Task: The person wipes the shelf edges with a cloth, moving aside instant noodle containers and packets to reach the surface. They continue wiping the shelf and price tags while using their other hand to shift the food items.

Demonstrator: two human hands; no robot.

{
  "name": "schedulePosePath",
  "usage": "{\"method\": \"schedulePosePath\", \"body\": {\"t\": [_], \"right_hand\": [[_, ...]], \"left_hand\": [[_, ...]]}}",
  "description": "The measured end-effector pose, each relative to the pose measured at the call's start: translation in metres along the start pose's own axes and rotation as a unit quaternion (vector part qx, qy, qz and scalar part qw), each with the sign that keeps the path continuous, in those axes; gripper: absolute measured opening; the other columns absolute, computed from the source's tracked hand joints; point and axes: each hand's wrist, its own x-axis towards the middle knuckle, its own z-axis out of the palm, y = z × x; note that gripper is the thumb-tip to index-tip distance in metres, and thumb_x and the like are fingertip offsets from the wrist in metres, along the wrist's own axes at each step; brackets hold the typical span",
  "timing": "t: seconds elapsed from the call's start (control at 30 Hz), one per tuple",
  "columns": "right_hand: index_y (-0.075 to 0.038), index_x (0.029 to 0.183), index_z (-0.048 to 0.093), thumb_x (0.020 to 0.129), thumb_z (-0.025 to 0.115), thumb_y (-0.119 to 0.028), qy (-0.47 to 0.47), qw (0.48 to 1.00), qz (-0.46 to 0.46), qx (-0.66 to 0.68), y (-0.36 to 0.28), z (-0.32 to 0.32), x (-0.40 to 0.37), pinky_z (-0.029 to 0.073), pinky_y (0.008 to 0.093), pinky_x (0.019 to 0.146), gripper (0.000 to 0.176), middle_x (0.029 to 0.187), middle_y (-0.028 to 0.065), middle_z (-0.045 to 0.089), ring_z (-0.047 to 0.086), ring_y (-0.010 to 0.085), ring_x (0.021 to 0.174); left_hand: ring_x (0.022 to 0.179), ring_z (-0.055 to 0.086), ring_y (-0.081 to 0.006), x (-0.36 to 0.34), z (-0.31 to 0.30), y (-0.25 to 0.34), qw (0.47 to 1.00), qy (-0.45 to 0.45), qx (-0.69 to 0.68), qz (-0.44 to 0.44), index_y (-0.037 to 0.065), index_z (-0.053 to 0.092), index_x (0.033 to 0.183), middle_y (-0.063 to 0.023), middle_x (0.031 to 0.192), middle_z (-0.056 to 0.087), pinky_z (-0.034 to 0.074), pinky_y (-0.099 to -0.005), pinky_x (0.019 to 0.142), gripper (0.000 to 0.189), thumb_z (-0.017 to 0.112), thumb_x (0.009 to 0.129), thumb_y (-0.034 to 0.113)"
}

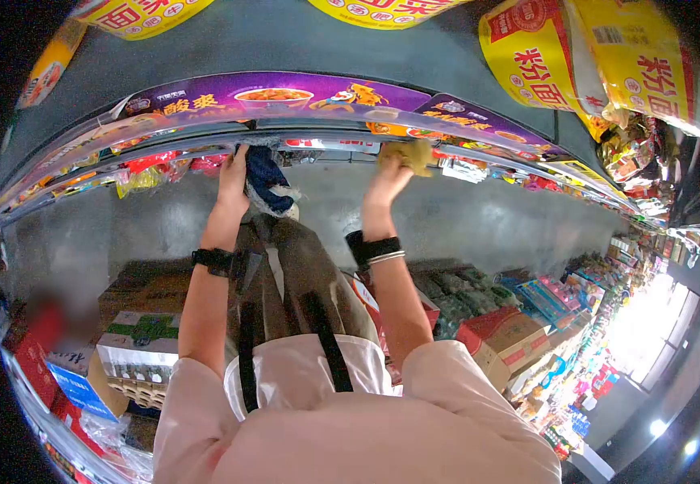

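Observation:
My left hand is closed on a dark blue cloth with a pale, frayed edge, which hangs down in front of the shelf edge. To the right, my right hand is closed round a crumpled yellow cloth at the same shelf edge. Purple label strips with printed food pictures run along the shelf front just above both hands. The fingertips of my right hand are partly hidden by the yellow cloth.
Yellow noodle packages stand on the upper shelf. Colourful packets line a lower shelf edge. Cardboard boxes are stacked on the floor at right, and an open carton stands at left. A blurred red shape is at far left.

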Motion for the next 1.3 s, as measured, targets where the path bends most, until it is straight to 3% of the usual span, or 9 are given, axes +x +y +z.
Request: {"method": "schedulePosePath", "body": {"t": [0.17, 0.23, 0.4, 0.47, 0.6, 0.87, 1.13, 1.23, 1.3], "right_hand": [[-0.001, 0.102, 0.041, 0.086, 0.045, -0.008, -0.055, 0.988, -0.035, -0.14, -0.005, 0.037, -0.066, 0.039, 0.0276, 0.078, 0.018, 0.1, 0.0057, 0.046, 0.044, 0.0142, 0.086], [-0.001, 0.102, 0.041, 0.085, 0.045, -0.006, -0.033, 0.986, 0.06, -0.155, -0.015, 0.036, -0.062, 0.039, 0.0261, 0.076, 0.018, 0.101, 0.0055, 0.045, 0.044, 0.0133, 0.087], [0.002, 0.109, 0.038, 0.084, 0.043, -0.003, 0.04, 0.999, -0.005, -0.029, -0.02, 0.001, 0.0, 0.039, 0.0319, 0.084, 0.026, 0.104, 0.0109, 0.047, 0.046, 0.0203, 0.094], [-0.002, 0.111, 0.039, 0.082, 0.043, 0.001, 0.056, 0.99, 0.121, 0.056, -0.042, -0.005, 0.023, 0.044, 0.0336, 0.08, 0.029, 0.106, 0.0096, 0.046, 0.048, 0.0196, 0.095], [-0.006, 0.101, 0.044, 0.081, 0.043, 0.003, 0.087, 0.98, 0.08, 0.16, -0.034, 0.005, 0.019, 0.046, 0.0258, 0.067, 0.022, 0.096, 0.0048, 0.051, 0.053, 0.0139, 0.081], [-0.005, 0.109, 0.043, 0.083, 0.046, 0.0, 0.033, 0.967, 0.192, 0.162, -0.022, 0.03, -0.053, 0.047, 0.0291, 0.07, 0.027, 0.103, 0.0064, 0.051, 0.053, 0.0173, 0.086], [-0.007, 0.109, 0.047, 0.085, 0.052, -0.018, -0.041, 0.95, 0.218, 0.219, -0.062, -0.022, 0.013, 0.05, 0.0372, 0.07, 0.027, 0.1, 0.0089, 0.056, 0.057, 0.0241, 0.086], [-0.006, 0.108, 0.047, 0.086, 0.052, -0.019, -0.047, 0.958, 0.185, 0.215, -0.065, -0.026, 0.032, 0.05, 0.0375, 0.069, 0.026, 0.099, 0.0087, 0.056, 0.057, 0.0242, 0.085], [-0.005, 0.106, 0.047, 0.085, 0.053, -0.015, -0.048, 0.956, 0.187, 0.221, -0.06, -0.026, 0.037, 0.05, 0.0359, 0.066, 0.024, 0.096, 0.0083, 0.057, 0.058, 0.0235, 0.081]], "left_hand": [[0.078, 0.055, -0.0145, 0.0, -0.002, 0.003, 1.0, 0.0, 0.015, -0.006, 0.003, 0.053, 0.103, -0.003, 0.091, 0.058, 0.044, -0.0279, 0.066, 0.033, 0.058, 0.081, 0.026], [0.077, 0.056, -0.0141, -0.005, 0.001, 0.007, 1.0, -0.001, 0.018, -0.011, 0.003, 0.053, 0.102, -0.0028, 0.089, 0.058, 0.044, -0.0276, 0.066, 0.031, 0.058, 0.081, 0.026], [0.076, 0.056, -0.0134, -0.003, -0.001, 0.004, 1.0, -0.01, 0.008, -0.011, 0.003, 0.054, 0.099, -0.0022, 0.087, 0.058, 0.044, -0.0272, 0.063, 0.029, 0.057, 0.081, 0.025], [0.078, 0.056, -0.0154, 0.005, -0.006, 0.0, 1.0, -0.002, 0.016, -0.009, 0.004, 0.054, 0.1, -0.0032, 0.089, 0.058, 0.045, -0.0286, 0.067, 0.03, 0.057, 0.081, 0.027], [0.079, 0.057, -0.0171, 0.001, 0.0, 0.003, 0.999, 0.033, 0.031, -0.023, 0.005, 0.055, 0.099, -0.0045, 0.09, 0.059, 0.046, -0.0297, 0.068, 0.031, 0.059, 0.08, 0.028], [0.08, 0.055, -0.0153, -0.002, 0.0, 0.007, 0.999, 0.01, 0.028, -0.025, 0.003, 0.049, 0.106, -0.0038, 0.091, 0.056, 0.044, -0.029, 0.066, 0.038, 0.059, 0.079, 0.029], [0.081, 0.056, -0.0167, -0.003, -0.007, 0.007, 0.999, -0.001, 0.021, -0.026, 0.004, 0.049, 0.108, -0.0052, 0.093, 0.057, 0.045, -0.0291, 0.068, 0.038, 0.058, 0.08, 0.027], [0.079, 0.057, -0.0164, -0.006, -0.008, 0.008, 0.995, -0.079, 0.042, 0.052, 0.004, 0.053, 0.102, -0.005, 0.091, 0.058, 0.045, -0.0292, 0.066, 0.033, 0.059, 0.079, 0.025], [0.077, 0.057, -0.0162, -0.009, -0.005, 0.014, 0.998, -0.05, 0.025, -0.029, 0.003, 0.054, 0.099, -0.0047, 0.089, 0.058, 0.045, -0.0289, 0.065, 0.029, 0.059, 0.079, 0.024]]}}
